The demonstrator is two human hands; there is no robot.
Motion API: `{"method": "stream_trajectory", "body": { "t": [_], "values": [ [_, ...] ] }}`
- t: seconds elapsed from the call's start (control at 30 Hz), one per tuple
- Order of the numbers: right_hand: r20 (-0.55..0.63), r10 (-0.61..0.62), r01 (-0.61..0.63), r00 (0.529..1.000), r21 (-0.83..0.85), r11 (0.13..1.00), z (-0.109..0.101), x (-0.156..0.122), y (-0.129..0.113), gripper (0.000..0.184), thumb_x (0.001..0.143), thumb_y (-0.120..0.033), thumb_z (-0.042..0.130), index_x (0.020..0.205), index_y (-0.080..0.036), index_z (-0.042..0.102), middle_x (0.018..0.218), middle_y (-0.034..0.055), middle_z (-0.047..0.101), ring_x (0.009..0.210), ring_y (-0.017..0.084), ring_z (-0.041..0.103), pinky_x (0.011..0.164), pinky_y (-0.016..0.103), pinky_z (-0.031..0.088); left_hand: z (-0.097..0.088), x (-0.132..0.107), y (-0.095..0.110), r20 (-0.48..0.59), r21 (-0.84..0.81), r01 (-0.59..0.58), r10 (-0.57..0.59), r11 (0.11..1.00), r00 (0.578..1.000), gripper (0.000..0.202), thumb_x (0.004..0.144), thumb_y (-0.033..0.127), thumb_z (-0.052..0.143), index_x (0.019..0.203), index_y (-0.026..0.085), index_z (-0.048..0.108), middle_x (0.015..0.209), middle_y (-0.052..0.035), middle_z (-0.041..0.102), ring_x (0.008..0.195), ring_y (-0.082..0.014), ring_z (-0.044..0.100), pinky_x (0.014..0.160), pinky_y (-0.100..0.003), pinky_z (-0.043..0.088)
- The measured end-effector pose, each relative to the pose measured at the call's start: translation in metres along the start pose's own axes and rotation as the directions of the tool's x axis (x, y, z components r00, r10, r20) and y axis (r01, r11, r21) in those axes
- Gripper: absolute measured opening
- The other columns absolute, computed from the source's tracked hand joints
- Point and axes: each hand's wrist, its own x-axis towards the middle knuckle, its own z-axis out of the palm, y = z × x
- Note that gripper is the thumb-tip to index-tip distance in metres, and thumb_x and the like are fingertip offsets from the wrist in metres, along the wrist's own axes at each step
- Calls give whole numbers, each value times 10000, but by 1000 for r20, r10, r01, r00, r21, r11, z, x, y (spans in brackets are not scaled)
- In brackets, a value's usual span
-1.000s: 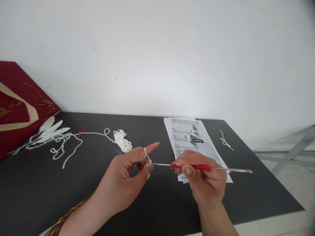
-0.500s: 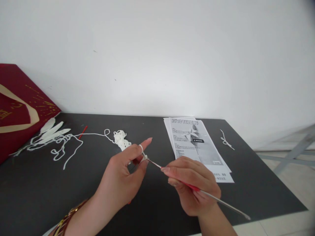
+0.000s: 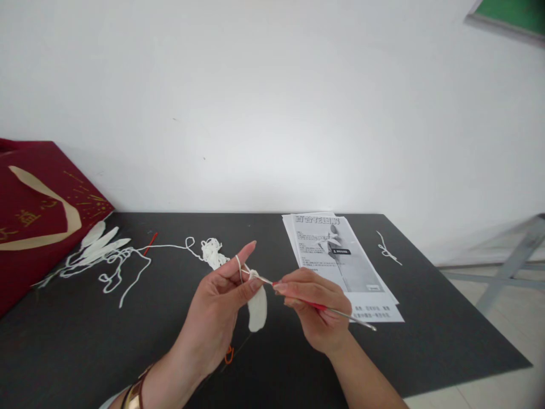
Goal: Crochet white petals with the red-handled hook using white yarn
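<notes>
At lower centre, white petal (image 3: 258, 312) is pinched by left hand (image 3: 213, 307), index finger (image 3: 246, 251) extended. Hook (image 3: 317, 305) is gripped pen-like by right hand (image 3: 320, 318).

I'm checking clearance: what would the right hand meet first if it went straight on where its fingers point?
Probably the white piece or the left hand pinching it; the hook held in the right hand leads that way. Depth leaves the exact order unclear.

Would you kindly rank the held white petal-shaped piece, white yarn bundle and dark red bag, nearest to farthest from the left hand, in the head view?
1. White petal-shaped piece, in the left hand.
2. White yarn bundle, just beyond.
3. Dark red bag, far left.
</notes>
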Motion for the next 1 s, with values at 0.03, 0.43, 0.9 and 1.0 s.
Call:
{"method": "stream_trajectory", "body": {
  "t": [0.03,0.43,0.9,1.0],
  "values": [
    [9,-3,3,1000,-4,1000,0,0,1,316,837,-94,615,1082,-269,710,882,77,736,716,190,681,581,306,567,-1,0,2,27,-29,35,-34,999,999,572,679,165,793,1229,204,644,707,18,628,668,-109,584,695,-232,453],
    [313,-403,510,860,-484,711,-1,-3,-6,352,810,-90,660,1161,-92,626,876,137,758,884,236,704,757,318,613,0,-3,5,48,187,-120,113,975,992,575,732,187,773,1276,247,595,652,51,609,624,-99,580,697,-228,458],
    [53,-198,205,979,-262,943,-3,-1,-15,306,827,-42,566,1100,-159,641,824,92,700,672,173,619,557,291,513,-14,20,3,174,607,-369,336,704,926,37,729,206,711,711,181,732,985,-79,739,951,-256,670,911,-366,450],
    [28,-122,125,992,-183,975,-11,1,-16,255,829,-57,574,1043,-159,667,780,78,682,652,169,604,553,291,486,-15,20,8,207,617,-316,238,721,949,42,717,220,729,695,190,748,816,-53,732,939,-255,657,881,-348,453]
  ]
}}
